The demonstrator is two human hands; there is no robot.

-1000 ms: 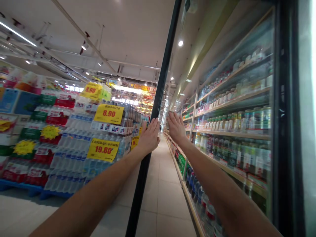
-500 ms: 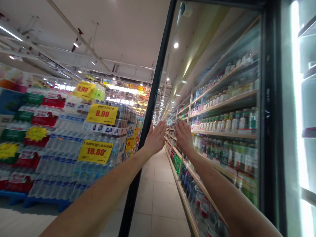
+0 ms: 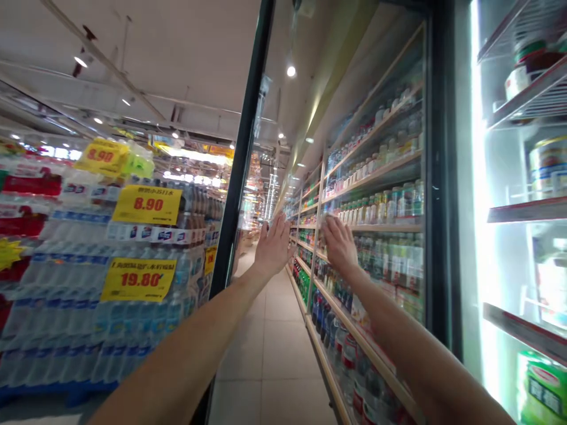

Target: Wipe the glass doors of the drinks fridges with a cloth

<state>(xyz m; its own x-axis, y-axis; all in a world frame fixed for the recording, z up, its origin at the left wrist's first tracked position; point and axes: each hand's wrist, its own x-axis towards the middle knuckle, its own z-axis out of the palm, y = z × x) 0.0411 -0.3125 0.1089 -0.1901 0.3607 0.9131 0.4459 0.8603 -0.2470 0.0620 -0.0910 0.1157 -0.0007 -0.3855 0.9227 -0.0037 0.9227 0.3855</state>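
Observation:
A tall glass door (image 3: pixel 283 147) in a black frame stands swung open before me. My left hand (image 3: pixel 271 251) is raised flat at the glass, near the door's outer frame edge (image 3: pixel 234 200). Its fingers are stretched out, pointing up, and hold nothing. At about the same height, my right hand (image 3: pixel 340 242) lies flat at the pane with its fingers extended. A pale patch shows by its fingertips; whether that is a reflection or a thin object, I cannot tell. Bottles on shelves show in the glass behind both hands.
On the right, a lit fridge (image 3: pixel 476 177) has wire shelves with cans, jars and a green packet (image 3: pixel 543 386). Stacked bottle packs (image 3: pixel 53 295) with yellow price signs (image 3: pixel 147 204) stand on a blue pallet (image 3: pixel 66 392) at left. A tiled floor aisle (image 3: pixel 274 354) runs ahead.
The view has turned right, so the door and bottle stacks sit further left and more of the fridge shelves shows. Both hands stay flat at the glass, a little further apart.

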